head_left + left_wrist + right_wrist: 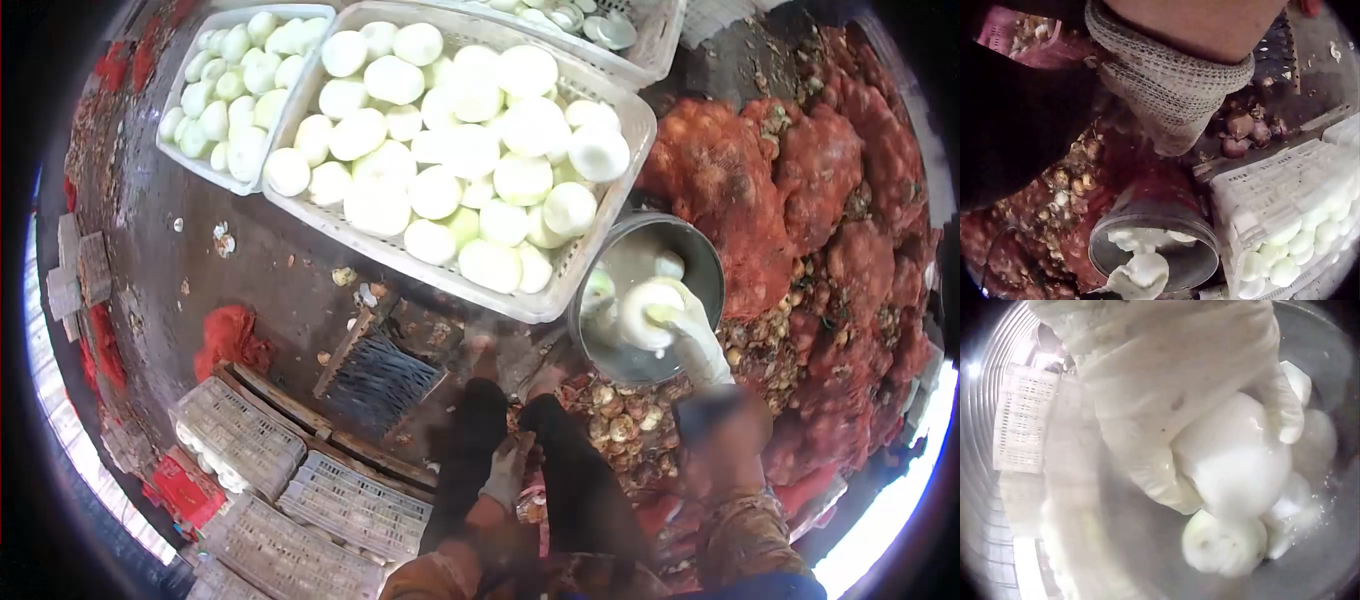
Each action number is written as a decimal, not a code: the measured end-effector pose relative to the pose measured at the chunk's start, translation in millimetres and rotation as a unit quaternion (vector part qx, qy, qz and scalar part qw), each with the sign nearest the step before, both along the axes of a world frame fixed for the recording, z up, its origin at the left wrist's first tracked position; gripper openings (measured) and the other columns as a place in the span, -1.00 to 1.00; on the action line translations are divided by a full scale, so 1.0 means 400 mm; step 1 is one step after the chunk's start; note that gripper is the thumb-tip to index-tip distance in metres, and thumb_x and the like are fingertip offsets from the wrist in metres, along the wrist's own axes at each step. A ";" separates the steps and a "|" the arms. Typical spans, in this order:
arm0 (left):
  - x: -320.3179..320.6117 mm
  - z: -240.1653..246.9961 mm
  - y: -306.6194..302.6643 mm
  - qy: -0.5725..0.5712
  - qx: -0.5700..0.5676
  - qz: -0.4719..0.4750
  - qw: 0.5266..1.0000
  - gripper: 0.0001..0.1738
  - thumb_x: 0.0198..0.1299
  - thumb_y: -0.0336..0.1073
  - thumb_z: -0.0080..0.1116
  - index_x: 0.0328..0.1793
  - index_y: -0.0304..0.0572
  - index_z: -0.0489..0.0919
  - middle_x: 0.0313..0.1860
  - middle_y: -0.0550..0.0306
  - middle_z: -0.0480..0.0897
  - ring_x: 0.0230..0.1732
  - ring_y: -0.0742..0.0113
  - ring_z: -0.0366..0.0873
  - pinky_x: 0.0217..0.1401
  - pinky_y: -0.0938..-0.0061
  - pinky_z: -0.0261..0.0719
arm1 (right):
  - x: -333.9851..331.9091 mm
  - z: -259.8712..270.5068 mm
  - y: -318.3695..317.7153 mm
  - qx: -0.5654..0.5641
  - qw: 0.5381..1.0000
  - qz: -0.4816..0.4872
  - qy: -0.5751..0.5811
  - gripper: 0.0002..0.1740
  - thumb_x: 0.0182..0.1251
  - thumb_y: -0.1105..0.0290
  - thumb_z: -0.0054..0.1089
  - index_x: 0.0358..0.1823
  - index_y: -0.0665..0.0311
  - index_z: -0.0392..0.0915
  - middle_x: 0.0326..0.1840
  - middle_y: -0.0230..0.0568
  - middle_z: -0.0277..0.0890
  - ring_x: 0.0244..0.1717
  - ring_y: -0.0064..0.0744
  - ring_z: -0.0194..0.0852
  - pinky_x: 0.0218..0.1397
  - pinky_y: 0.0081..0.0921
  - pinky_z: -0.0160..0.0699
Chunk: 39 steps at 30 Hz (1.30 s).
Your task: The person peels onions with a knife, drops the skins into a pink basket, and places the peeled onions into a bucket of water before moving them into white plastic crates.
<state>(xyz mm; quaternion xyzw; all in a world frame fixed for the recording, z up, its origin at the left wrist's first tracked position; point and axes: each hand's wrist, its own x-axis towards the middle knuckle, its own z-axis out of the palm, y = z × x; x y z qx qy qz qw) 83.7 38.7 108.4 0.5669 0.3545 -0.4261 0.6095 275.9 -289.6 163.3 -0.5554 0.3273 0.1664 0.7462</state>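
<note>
My right hand [697,340], in a pale glove, reaches down into a grey metal bucket [705,262] and grips a large peeled onion [1235,456]. Its fingers curl around the onion's sides in the right wrist view. More peeled onions [1225,544] lie in the bucket just under it. My left hand [510,468], in a knitted glove [1166,94], rests between the knees with nothing seen in it. The left wrist view hides its fingers. In that view the bucket's rim [1210,250] lies beyond the left hand.
Left of the bucket, a white plastic crate [400,262] is heaped with peeled onions; a smaller crate [215,182] of them adjoins it. Red net sacks [720,190] bulge on the right. Onion skins and loose onions [620,430] litter the ground. Stacked crates [350,505] stand lower left.
</note>
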 end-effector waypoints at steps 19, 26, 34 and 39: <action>0.067 -0.014 0.064 0.054 -0.032 0.125 0.990 -0.69 0.26 -0.10 0.23 -0.02 -0.10 0.52 -0.35 0.10 0.61 -0.42 0.30 0.61 -0.49 0.45 0.52 | 0.298 -0.038 0.341 -0.304 0.905 0.103 -0.280 -0.69 0.26 0.53 0.08 0.05 0.29 0.53 0.00 -0.17 0.52 -0.02 -0.33 0.48 0.04 -0.38 0.50; 0.065 -0.029 0.118 -0.303 0.039 -0.316 0.898 -0.73 0.31 -0.16 0.15 -0.02 -0.16 0.59 -0.33 0.16 0.59 -0.34 0.32 0.61 -0.35 0.42 0.60 | -0.088 -0.090 0.008 -0.291 0.943 -0.140 0.080 -0.70 0.35 0.45 0.04 0.00 0.47 0.60 -0.12 -0.22 0.66 -0.15 -0.62 0.54 -0.05 -0.63 0.52; 0.034 0.000 0.073 0.039 -0.050 -0.028 0.998 -0.75 0.37 -0.22 0.06 -0.02 -0.24 0.58 -0.24 0.14 0.63 -0.23 0.33 0.62 -0.16 0.38 0.64 | 0.007 -0.314 0.098 -0.287 0.942 0.161 0.065 -0.23 -0.08 0.44 0.37 0.30 0.30 0.38 0.24 -0.01 0.43 0.04 -0.15 0.55 0.12 -0.39 0.52; 0.042 0.027 0.057 0.087 -0.054 -0.034 0.994 -0.75 0.38 -0.19 0.06 -0.09 -0.23 0.56 -0.29 0.14 0.62 -0.28 0.33 0.63 -0.21 0.41 0.63 | -0.034 -0.400 0.053 -0.262 0.930 0.251 0.054 -0.25 -0.18 0.41 0.47 0.19 0.28 0.46 -0.08 -0.07 0.60 -0.01 -0.20 0.56 0.01 -0.37 0.56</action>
